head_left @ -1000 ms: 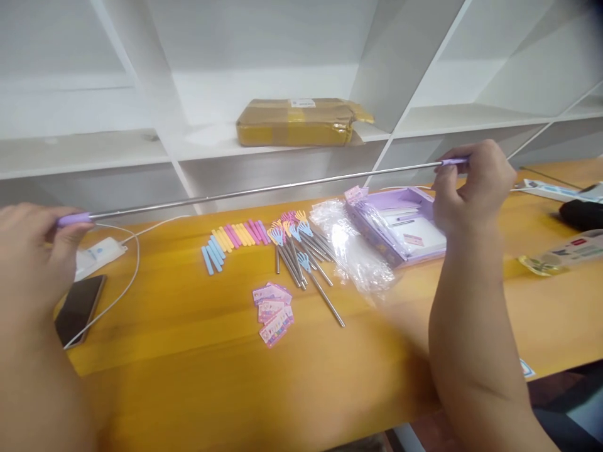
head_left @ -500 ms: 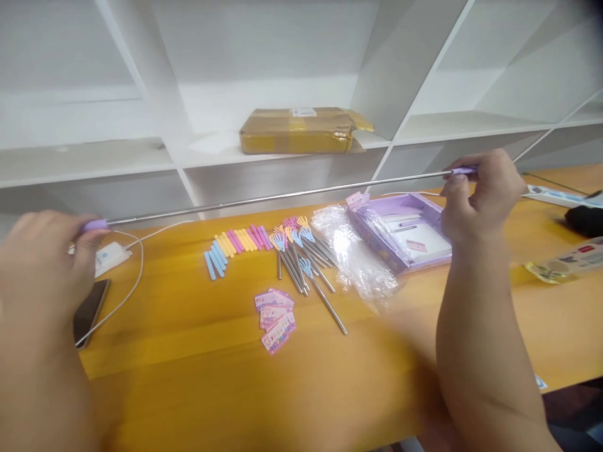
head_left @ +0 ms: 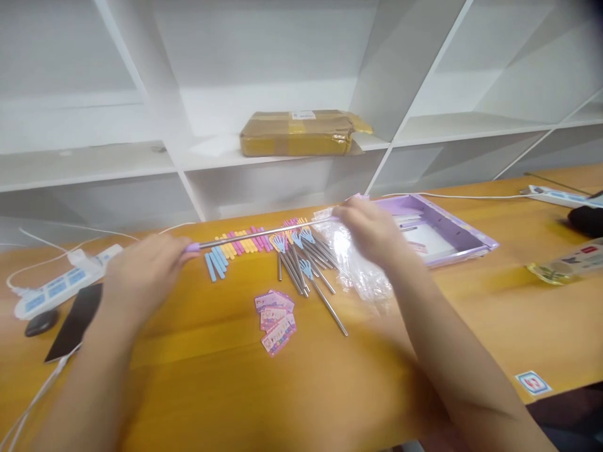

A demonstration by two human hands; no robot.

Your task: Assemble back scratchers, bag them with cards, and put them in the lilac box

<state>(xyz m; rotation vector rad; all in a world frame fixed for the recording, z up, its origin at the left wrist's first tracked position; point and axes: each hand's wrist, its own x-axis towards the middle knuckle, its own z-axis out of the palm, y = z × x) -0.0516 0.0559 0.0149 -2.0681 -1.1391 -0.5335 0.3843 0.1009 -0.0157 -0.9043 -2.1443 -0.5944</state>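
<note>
The left hand (head_left: 144, 271) is curled around the purple end of a thin silver metal rod (head_left: 257, 234), raised above the orange-brown wooden worktop (head_left: 198, 376) and slanting to the right hand (head_left: 365, 227), which grips its other end beside a shallow purple open box (head_left: 455, 227).

Both hands are blurred: the left hand (head_left: 141, 276) hides one end of the rod (head_left: 264, 233) inside its fingers, and the right hand (head_left: 365, 229) conceals the other. Behind and just right of the right fingers, the tray (head_left: 464, 235) is partly covered, as is the bag (head_left: 348, 260) below them, while the cards (head_left: 277, 333), below and between both sets of fingers, bear print too small to read. Far right of the fingers, the edge cuts off a packet (head_left: 568, 262) and an unclear black thing (head_left: 584, 220).
</note>
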